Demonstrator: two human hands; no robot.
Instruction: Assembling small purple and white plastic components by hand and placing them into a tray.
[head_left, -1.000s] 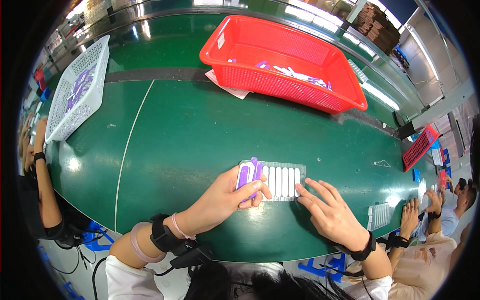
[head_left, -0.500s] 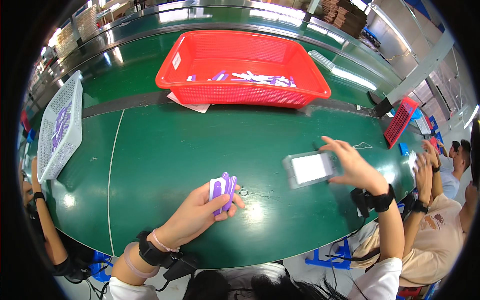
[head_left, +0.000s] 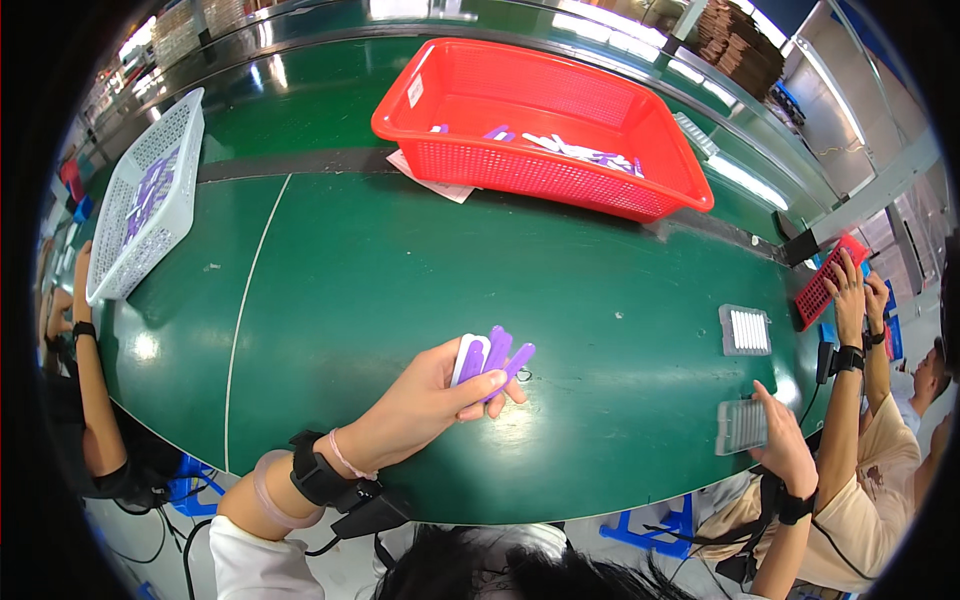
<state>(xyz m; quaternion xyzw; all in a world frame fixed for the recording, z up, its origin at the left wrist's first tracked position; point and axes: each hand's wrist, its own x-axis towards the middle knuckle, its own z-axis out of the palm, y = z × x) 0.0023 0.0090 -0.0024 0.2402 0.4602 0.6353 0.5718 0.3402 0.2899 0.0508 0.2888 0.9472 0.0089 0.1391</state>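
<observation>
My left hand point(head_left: 435, 390) is closed round a small bunch of slim purple and white plastic pieces point(head_left: 490, 362) with rounded ends, held above the green table, the thumb lying across them. At the right, near the table's front edge, my right hand point(head_left: 787, 452) has its fingers and thumb at the right end of a clear ribbed plastic tray point(head_left: 740, 428); it appears to grip it. Just beyond that lies a similar tray point(head_left: 747, 331) with a row of white pieces in it.
A large red basket point(head_left: 540, 180) at the back holds more purple and white pieces. On the left stands a white basket point(head_left: 140, 270) with purple pieces. Co-workers' arms reach in at both sides; one person's hand point(head_left: 848, 290) is at a small red basket point(head_left: 815, 300) on the right.
My right hand has moved right and nearer the front edge. The tray with white pieces now lies farther right, and a clear tray shows at my hand. My left hand still holds its bunch.
</observation>
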